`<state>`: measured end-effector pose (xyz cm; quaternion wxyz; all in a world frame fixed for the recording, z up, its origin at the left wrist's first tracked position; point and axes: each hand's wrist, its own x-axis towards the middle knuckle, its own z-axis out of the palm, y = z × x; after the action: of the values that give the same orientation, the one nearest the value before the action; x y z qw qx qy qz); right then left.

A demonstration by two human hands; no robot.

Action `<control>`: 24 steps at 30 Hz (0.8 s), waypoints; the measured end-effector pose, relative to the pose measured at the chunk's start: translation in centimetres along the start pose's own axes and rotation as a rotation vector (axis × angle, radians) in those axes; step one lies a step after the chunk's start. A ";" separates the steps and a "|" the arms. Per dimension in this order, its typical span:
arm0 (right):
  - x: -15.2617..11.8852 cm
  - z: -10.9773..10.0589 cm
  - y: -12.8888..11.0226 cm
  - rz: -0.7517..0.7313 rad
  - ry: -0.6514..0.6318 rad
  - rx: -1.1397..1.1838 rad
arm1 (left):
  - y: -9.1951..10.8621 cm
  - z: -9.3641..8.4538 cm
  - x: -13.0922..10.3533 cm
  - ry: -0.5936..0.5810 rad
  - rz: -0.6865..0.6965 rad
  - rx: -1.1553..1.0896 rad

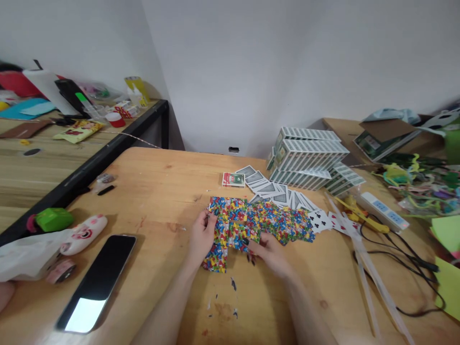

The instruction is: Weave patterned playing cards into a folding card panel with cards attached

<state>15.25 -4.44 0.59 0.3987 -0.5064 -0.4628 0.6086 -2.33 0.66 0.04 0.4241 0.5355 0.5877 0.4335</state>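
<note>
Several card-sized pieces with a busy multicoloured pattern (273,218) lie in an overlapping row on the wooden table. On the left, my left hand (201,237) pinches the edge of a patterned card (220,206), thumb on top. My right hand (271,254) grips another patterned card (237,232) by its lower right, with its thumb on the face and fingertips showing below. A further patterned card (215,261) sits under the left column. Behind the row, grey-backed playing cards (268,188) are spread out, and a few face-up playing cards (319,220) continue to the right.
A playing-card box (233,179) lies behind my hands. Striped cartons (311,151) are stacked at the back right. Clear strips (370,268), black cables (398,258) and a power strip (384,211) occupy the right. A phone (98,282) and a white squeeze toy (84,235) lie left.
</note>
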 end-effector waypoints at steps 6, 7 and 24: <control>0.1 1.0 -0.1 0.055 -0.042 -0.084 | 0.1 0.3 -0.4 -0.076 0.042 -0.029; 0.2 0.9 0.0 0.035 -0.010 -0.125 | 0.2 0.3 -0.6 -0.094 0.051 -0.025; 0.2 0.1 0.3 0.051 0.028 -0.118 | 1.0 1.2 -1.5 -0.137 0.072 0.016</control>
<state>15.08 -4.34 0.29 0.3589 -0.5491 -0.4794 0.5830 -0.80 -0.73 0.74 0.4433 0.5882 0.5411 0.4060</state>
